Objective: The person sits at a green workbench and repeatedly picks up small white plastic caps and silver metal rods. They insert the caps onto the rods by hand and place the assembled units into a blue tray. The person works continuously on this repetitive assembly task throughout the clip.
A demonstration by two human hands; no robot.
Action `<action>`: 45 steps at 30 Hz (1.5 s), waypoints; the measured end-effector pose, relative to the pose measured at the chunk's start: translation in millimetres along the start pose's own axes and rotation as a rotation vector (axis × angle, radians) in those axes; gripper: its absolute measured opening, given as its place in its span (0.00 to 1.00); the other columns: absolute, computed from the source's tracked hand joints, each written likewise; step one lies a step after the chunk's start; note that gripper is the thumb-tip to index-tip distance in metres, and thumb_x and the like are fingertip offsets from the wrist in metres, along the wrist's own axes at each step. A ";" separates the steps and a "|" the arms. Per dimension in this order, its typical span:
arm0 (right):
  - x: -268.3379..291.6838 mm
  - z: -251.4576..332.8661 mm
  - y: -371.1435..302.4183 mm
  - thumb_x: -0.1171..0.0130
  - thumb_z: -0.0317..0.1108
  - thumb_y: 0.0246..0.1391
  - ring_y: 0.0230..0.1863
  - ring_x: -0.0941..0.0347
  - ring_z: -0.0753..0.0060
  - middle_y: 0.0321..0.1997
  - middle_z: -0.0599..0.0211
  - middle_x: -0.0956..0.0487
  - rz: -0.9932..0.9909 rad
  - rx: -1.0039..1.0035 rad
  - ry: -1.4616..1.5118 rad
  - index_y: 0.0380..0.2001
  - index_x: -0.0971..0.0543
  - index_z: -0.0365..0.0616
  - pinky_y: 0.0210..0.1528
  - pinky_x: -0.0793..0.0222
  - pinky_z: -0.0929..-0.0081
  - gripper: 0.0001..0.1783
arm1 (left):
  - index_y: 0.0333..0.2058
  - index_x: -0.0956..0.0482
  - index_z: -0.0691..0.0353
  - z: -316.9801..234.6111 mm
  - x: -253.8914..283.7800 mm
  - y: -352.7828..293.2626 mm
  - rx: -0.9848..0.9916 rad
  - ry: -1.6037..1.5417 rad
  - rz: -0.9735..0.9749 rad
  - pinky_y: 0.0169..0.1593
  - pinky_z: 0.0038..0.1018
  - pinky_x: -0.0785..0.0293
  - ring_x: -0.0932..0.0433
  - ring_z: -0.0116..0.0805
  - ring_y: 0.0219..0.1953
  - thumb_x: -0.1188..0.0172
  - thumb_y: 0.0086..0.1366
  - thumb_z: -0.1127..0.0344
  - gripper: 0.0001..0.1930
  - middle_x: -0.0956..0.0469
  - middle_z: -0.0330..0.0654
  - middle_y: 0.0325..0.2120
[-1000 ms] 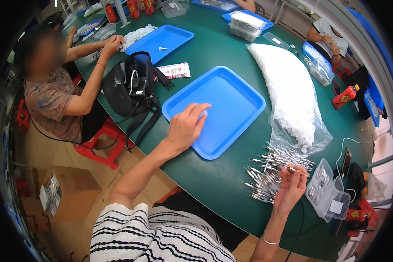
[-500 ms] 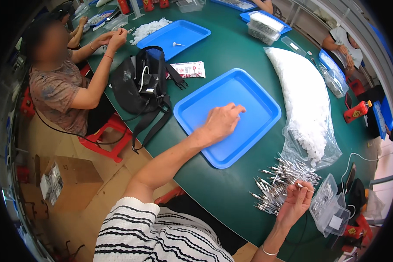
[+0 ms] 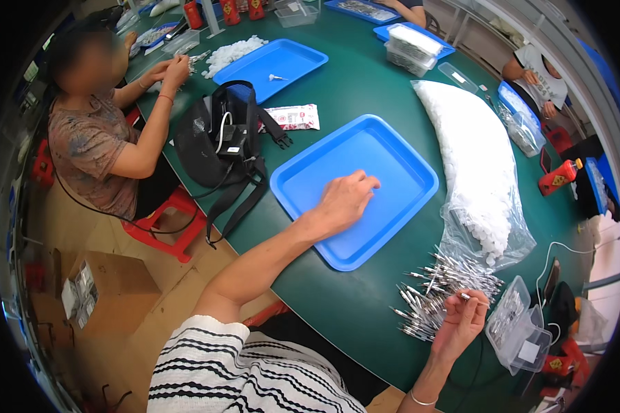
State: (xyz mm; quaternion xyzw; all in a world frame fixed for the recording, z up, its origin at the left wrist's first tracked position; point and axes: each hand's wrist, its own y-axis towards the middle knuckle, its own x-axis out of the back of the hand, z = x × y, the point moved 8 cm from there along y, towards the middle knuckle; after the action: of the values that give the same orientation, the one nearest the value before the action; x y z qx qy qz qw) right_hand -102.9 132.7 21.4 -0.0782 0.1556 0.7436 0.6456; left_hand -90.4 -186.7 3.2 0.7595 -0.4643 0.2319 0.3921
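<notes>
My left hand (image 3: 348,201) hovers over or rests in the blue tray (image 3: 302,167); its fingers are bent and a little apart, and nothing shows in them. Whether the fingertips touch the tray bottom I cannot tell. My right hand (image 3: 463,322) is closed in a pinch on a slim silver metal part (image 3: 466,297) with a pointed look. It is beside a heap of similar slim metal parts (image 3: 420,296) on the green table. Just beyond the heap lies a large clear plastic bag (image 3: 479,158) full of small white pieces, some near its mouth.
A clear plastic box (image 3: 508,313) of metal parts stands right of my right hand. Beyond the tray lie a black bag (image 3: 203,141) with straps and a red-white packet (image 3: 293,117). At left a co-worker (image 3: 100,144) handles small parts near another blue tray (image 3: 293,58).
The whole view has shifted slightly. My left hand's fingers have drawn in a little over the tray. My right hand keeps its pinch on the metal part, which has turned slightly.
</notes>
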 end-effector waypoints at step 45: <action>3.8 8.7 0.7 0.49 0.34 0.63 0.30 0.23 0.76 0.36 0.62 0.23 0.011 0.019 0.045 0.38 0.28 0.39 0.35 0.23 0.79 0.09 | 0.67 0.56 0.55 -51.8 179.1 113.5 -0.310 -0.320 -0.311 0.41 0.22 0.28 0.24 0.27 0.34 0.40 0.60 0.73 0.41 0.23 0.40 0.31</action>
State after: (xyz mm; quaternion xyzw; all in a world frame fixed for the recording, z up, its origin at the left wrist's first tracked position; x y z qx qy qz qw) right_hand -103.5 139.0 28.5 -0.0878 0.1775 0.7435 0.6387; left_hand -107.9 -268.1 205.0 0.7796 -0.4281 -0.0278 0.4563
